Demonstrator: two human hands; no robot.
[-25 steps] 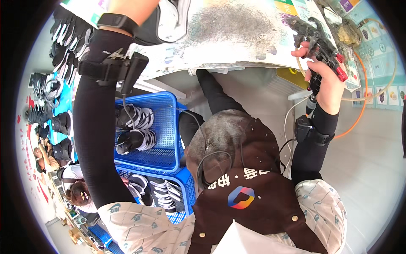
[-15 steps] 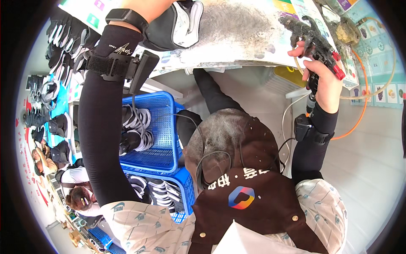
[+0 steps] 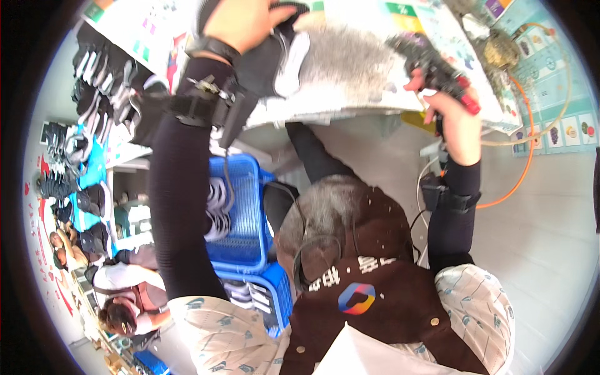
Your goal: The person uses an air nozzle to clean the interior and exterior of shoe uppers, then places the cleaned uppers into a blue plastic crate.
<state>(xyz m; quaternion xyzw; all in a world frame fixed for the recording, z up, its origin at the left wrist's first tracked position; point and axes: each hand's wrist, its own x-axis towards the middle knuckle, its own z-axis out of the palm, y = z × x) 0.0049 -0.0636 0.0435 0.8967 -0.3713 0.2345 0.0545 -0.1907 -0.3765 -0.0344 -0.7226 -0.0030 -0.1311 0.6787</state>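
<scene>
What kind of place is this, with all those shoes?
Probably a shoe workshop or small factory. Rows of shoes line a rack at the left, blue crates hold more, and the left hand holds a black-and-white shoe at a worn worktable.

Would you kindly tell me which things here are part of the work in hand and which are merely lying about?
In hand:
left hand gripping black-and-white shoe
right hand holding red-and-black tool
grey worktable

Lying about:
blue baskets of shoes
orange hose
shoe rack
</scene>
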